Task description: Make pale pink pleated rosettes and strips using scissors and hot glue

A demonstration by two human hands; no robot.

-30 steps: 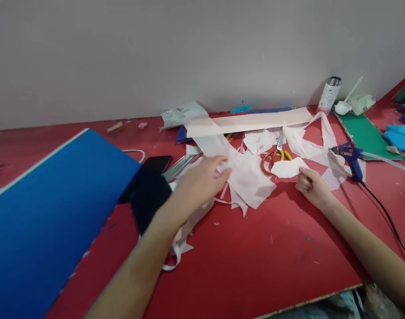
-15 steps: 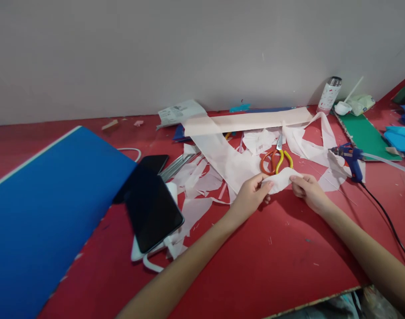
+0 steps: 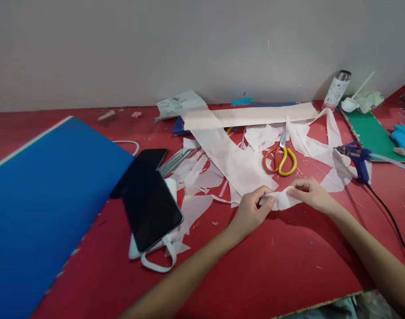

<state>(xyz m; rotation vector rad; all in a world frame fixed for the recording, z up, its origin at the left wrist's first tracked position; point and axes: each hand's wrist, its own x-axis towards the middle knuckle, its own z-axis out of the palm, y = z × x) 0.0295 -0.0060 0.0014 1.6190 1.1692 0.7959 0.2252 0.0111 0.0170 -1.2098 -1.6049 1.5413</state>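
Observation:
A small piece of white crepe-like paper [image 3: 282, 200] is stretched between my two hands above the red table [image 3: 242, 274]. My left hand [image 3: 253, 210] pinches its left end between thumb and fingers. At the other end, my right hand [image 3: 309, 194] grips the paper with thumb and curled fingers. Just beyond the hands lie scissors [image 3: 280, 160] with one orange and one yellow handle, blades pointing away. Long pale paper strips [image 3: 235, 164] and loose scraps spread behind and to the left of my hands.
A blue glue gun [image 3: 357, 159] with a black cord lies at right, near a green board [image 3: 371, 133]. A patterned flask [image 3: 337, 91] stands by the wall. On the left are a tablet-like black device [image 3: 152, 212], a white cable [image 3: 159, 267] and a large blue board [image 3: 52, 199].
Both hands have come slightly nearer with the paper, uncovering the scissors' handles. The paper's middle now looks pinched in and creased. The whole view has shifted a little.

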